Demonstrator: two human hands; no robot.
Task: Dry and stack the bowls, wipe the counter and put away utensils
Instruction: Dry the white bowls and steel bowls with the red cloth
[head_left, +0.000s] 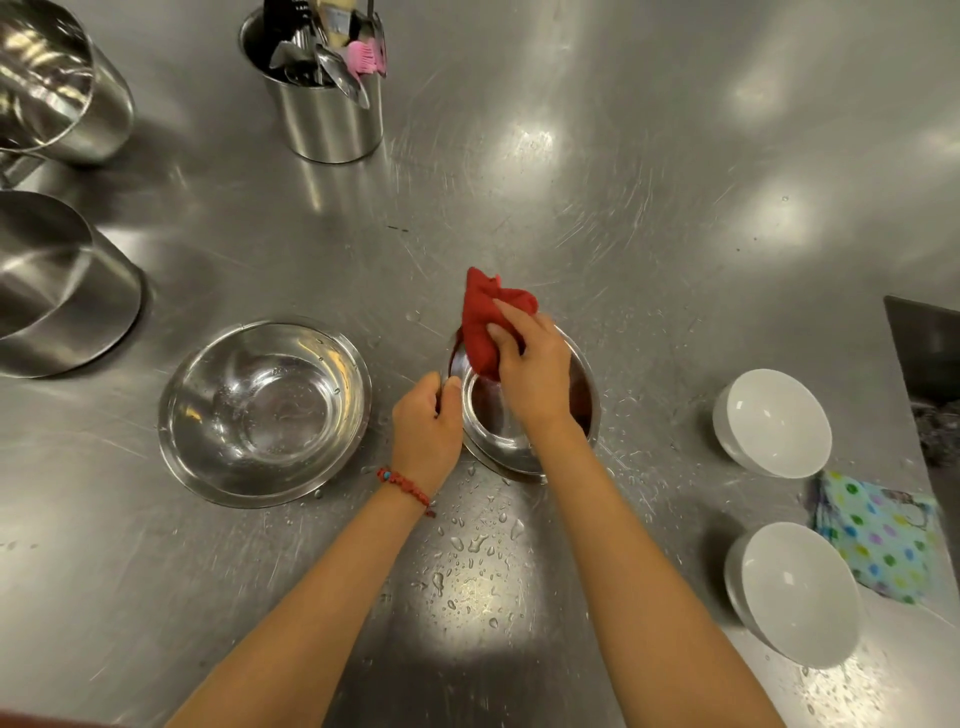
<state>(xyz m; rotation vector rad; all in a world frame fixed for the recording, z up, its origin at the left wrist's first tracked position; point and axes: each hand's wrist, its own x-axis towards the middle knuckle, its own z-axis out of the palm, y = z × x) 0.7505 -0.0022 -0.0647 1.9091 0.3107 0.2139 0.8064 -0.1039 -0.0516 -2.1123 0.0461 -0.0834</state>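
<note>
A small steel bowl (498, 431) sits mid-counter. My left hand (426, 415) grips its left rim. My right hand (535, 364) holds a red cloth (483, 322) bunched over the bowl's far inner side. A larger steel bowl (265, 410), wet with drops, stands to the left. Two white bowls (774, 421) (795, 592) stand apart at the right. A steel utensil holder (327, 114) with spoons and a pink brush stands at the back.
Water drops (478, 551) lie on the steel counter (623, 182) between my arms. Two big steel pots (57, 88) (57, 291) stand at the left. A dotted cloth (883, 540) lies folded by the white bowls. A dark counter edge (930, 353) is at the right.
</note>
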